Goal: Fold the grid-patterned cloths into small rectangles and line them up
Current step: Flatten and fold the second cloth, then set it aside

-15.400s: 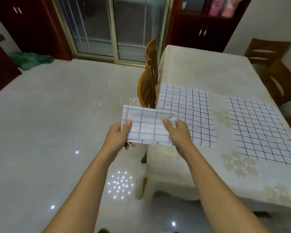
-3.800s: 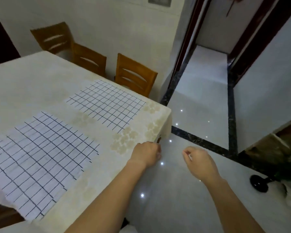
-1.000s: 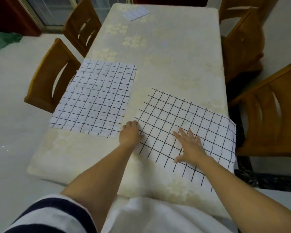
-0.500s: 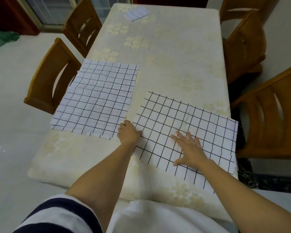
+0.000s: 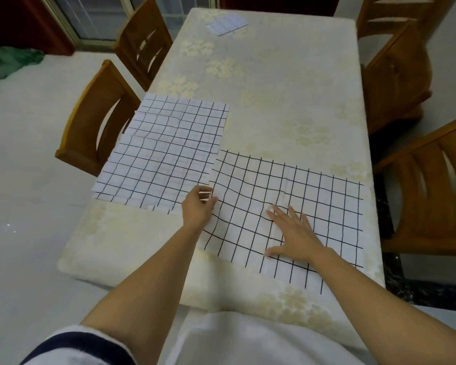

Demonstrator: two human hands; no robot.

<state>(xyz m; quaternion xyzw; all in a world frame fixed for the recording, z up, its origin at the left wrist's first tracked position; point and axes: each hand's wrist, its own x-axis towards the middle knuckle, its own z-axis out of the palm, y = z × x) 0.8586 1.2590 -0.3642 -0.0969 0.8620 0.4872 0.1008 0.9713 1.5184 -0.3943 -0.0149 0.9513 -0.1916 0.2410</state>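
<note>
Pinching the left edge of the near grid cloth point(image 5: 287, 204), the left hand point(image 5: 198, 206) has its fingers curled round the fabric there; the right hand point(image 5: 294, 234) lies flat and unclenched on the same cloth, fingers spread, gripping nothing; this cloth lies unfolded at the near right of the table point(image 5: 287, 83); a second unfolded grid cloth point(image 5: 163, 151) lies just to its left, their edges about touching; a small folded cloth point(image 5: 227, 24) rests at the far end.
</note>
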